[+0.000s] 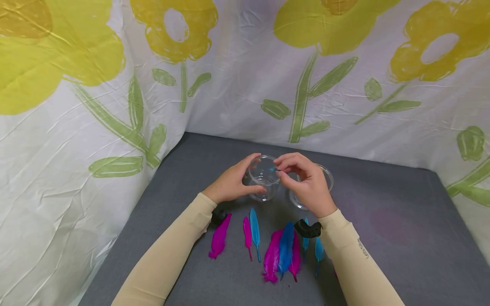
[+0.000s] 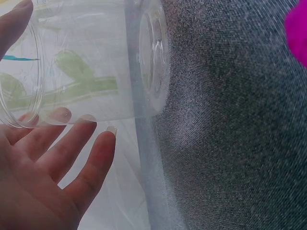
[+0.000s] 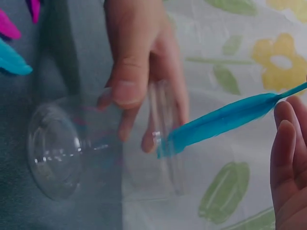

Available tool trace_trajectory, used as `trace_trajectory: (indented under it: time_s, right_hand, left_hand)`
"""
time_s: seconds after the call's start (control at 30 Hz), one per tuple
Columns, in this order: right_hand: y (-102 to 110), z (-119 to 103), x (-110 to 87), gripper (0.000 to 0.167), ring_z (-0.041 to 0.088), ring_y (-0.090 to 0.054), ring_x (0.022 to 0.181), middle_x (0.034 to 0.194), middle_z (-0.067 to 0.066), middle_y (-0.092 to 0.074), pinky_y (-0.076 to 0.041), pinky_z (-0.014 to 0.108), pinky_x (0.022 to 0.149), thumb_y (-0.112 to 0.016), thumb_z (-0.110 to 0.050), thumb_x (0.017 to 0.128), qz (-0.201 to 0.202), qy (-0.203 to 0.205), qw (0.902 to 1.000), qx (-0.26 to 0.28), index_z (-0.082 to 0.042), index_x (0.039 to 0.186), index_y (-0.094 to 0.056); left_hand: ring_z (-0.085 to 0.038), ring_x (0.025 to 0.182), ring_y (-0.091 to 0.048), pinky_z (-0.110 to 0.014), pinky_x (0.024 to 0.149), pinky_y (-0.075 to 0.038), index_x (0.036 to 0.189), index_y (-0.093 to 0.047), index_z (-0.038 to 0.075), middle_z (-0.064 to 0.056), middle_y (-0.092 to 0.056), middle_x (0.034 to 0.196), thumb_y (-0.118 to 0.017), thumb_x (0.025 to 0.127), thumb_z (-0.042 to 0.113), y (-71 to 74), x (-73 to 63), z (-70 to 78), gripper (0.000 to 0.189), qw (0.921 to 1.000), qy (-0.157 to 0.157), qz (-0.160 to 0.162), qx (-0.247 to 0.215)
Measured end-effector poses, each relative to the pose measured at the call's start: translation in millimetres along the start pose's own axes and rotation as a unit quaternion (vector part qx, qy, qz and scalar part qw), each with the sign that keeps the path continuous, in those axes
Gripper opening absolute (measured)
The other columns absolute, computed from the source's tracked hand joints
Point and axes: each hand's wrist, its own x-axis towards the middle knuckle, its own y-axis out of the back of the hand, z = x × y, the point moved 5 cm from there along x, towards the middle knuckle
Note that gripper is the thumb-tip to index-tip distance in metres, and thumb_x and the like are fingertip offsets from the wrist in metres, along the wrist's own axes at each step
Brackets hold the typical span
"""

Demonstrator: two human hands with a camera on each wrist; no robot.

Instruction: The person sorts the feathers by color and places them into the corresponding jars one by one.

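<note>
My left hand (image 1: 234,182) grips a clear plastic cup (image 1: 264,193) round its side, thumb in front and fingers behind. The cup stands upright on the grey table, its mouth facing up. At its rim, my right hand (image 1: 306,180) pinches a blue feather (image 3: 223,120) by the quill between thumb and fingers. The soft tip of this feather points down into the cup's mouth. A second clear container (image 1: 330,180) is just right of the first, partly covered by my right hand.
Nearer the front lie loose feathers: a magenta one (image 1: 220,238) at the left, a pink one (image 1: 246,229) beside a light blue one (image 1: 254,229), and a cluster with a darker blue feather (image 1: 286,248). Others lie partly beneath my right forearm. A flower-printed cloth (image 1: 237,106) hangs behind the table.
</note>
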Motion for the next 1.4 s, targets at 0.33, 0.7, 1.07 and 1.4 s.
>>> trace_trajectory:
  time_s: [0.33, 0.7, 1.07, 1.4]
  right_hand:
    - [-4, 20, -1.2, 0.014, 0.014, -0.070, 0.109, 0.126, 0.006, -0.074, -0.060, 0.024, 0.094, -0.076, -0.003, 0.100, -0.004, -0.016, 0.9976, -0.067, -0.014, 0.107, -0.076]
    - [-8, 31, -6.4, 0.018, 0.011, -0.071, 0.111, 0.128, -0.007, -0.073, -0.063, 0.034, 0.093, -0.080, -0.012, 0.099, -0.020, -0.013, 0.9836, -0.179, -0.024, 0.112, -0.079]
    - [-11, 14, -13.2, 0.021, 0.010, -0.070, 0.111, 0.125, -0.006, -0.074, -0.062, 0.028, 0.091, -0.080, -0.008, 0.098, -0.031, 0.004, 0.9845, -0.173, -0.022, 0.113, -0.080]
    - [-36, -3, -37.9, 0.024, 0.015, -0.071, 0.114, 0.124, -0.002, -0.072, -0.064, 0.034, 0.092, -0.083, -0.004, 0.094, -0.122, 0.080, 0.9703, -0.193, -0.020, 0.112, -0.080]
  left_hand:
    - [-0.019, 0.149, -0.055, -0.046, 0.117, -0.054, 0.171, -0.025, 0.034, 0.007, -0.047, 0.167, -0.086, 0.088, 0.060, -3.3, -1.8, -4.1, 0.106, 1.0000, 0.003, -0.002, 0.003]
    - [-0.024, 0.149, -0.056, -0.049, 0.117, -0.053, 0.171, -0.025, 0.030, 0.002, -0.048, 0.167, -0.084, 0.088, 0.063, -4.0, -2.0, -4.5, 0.107, 1.0000, -0.005, -0.004, -0.001]
    - [-0.024, 0.148, -0.056, -0.048, 0.116, -0.054, 0.172, -0.023, 0.029, -0.001, -0.047, 0.168, -0.083, 0.090, 0.060, -0.9, 1.7, 0.7, 0.106, 0.9999, -0.016, -0.004, 0.000]
    - [-0.027, 0.149, -0.055, -0.047, 0.116, -0.054, 0.173, -0.022, 0.026, -0.003, -0.046, 0.169, -0.082, 0.096, 0.048, 2.3, -0.4, 1.2, 0.100, 0.9995, -0.031, -0.003, 0.008]
